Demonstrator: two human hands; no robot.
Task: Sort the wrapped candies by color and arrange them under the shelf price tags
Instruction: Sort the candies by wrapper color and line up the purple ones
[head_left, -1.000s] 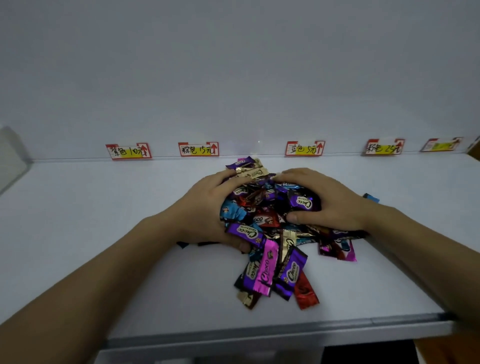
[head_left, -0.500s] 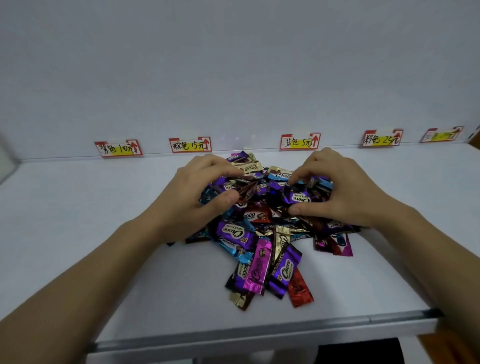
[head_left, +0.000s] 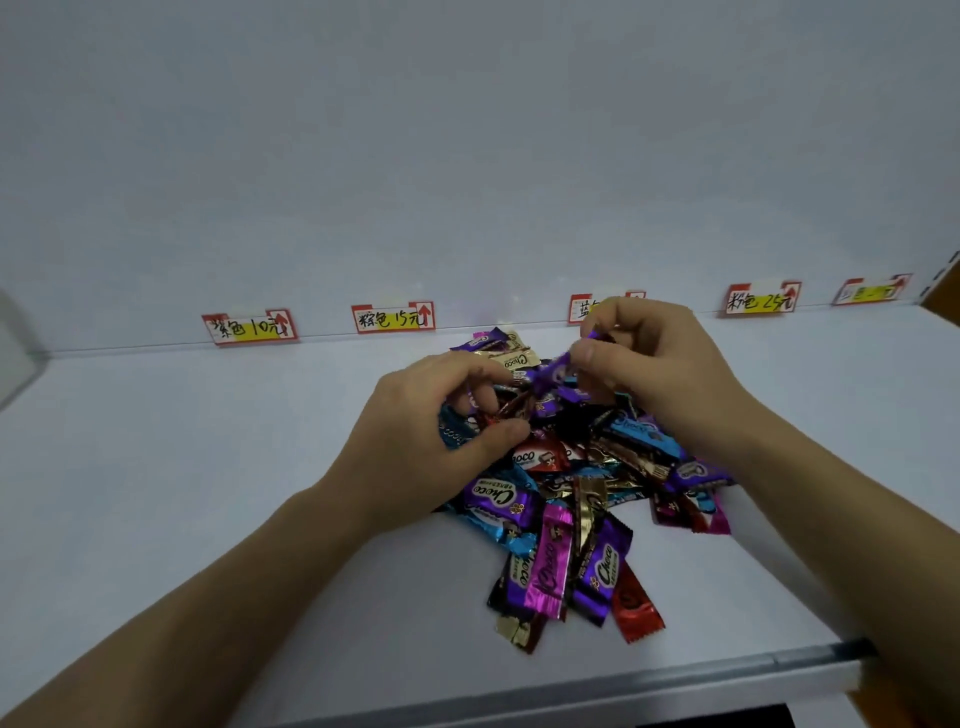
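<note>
Near the back edge of the shelf (head_left: 208, 493), the right hand (head_left: 660, 364) pinched a purple candy (head_left: 549, 373) above the candy pile (head_left: 571, 499) while the left hand (head_left: 441, 447) pinched a reddish candy (head_left: 511, 411).

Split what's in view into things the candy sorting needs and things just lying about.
Job: candy pile; purple candy pinched by right hand; brown candy gripped by left hand; price tags; shelf.
Lying about: clear panel at far left; brown object at far right.
</note>
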